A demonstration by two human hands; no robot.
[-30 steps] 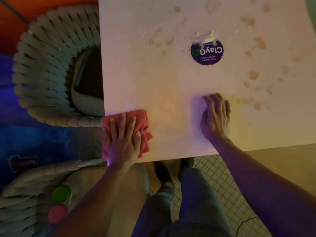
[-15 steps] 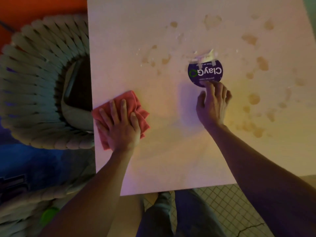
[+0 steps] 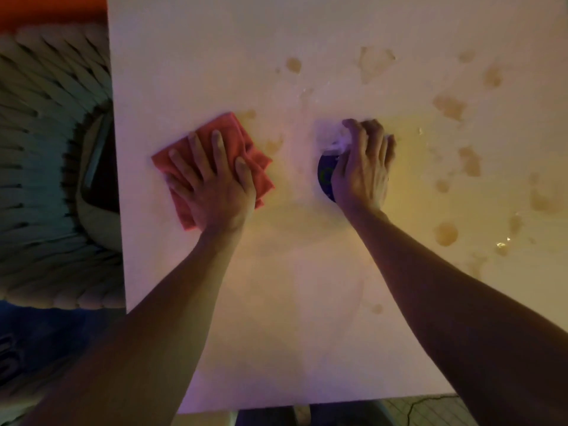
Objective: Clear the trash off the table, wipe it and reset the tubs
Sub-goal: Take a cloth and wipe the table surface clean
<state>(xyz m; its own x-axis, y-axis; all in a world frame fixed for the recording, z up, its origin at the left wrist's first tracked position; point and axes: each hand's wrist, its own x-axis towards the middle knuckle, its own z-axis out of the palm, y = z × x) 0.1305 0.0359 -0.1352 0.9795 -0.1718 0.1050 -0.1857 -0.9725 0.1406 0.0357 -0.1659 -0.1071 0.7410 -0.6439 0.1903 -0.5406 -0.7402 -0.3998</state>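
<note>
The white square table point(image 3: 307, 333) carries brown stains point(image 3: 445, 233) across its right half — a woven rope chair point(image 3: 46, 179) sits beside its left edge. The left hand point(image 3: 215, 182) presses flat, fingers spread, on a folded pink cloth point(image 3: 227, 130). The right hand point(image 3: 362, 170) covers a round dark-blue sticker point(image 3: 325, 173), fingers curled at a torn white scrap point(image 3: 336, 139) — grip unclear.

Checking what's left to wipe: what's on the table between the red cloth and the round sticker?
Head view: only table with faint smears between red cloth and sticker.
</note>
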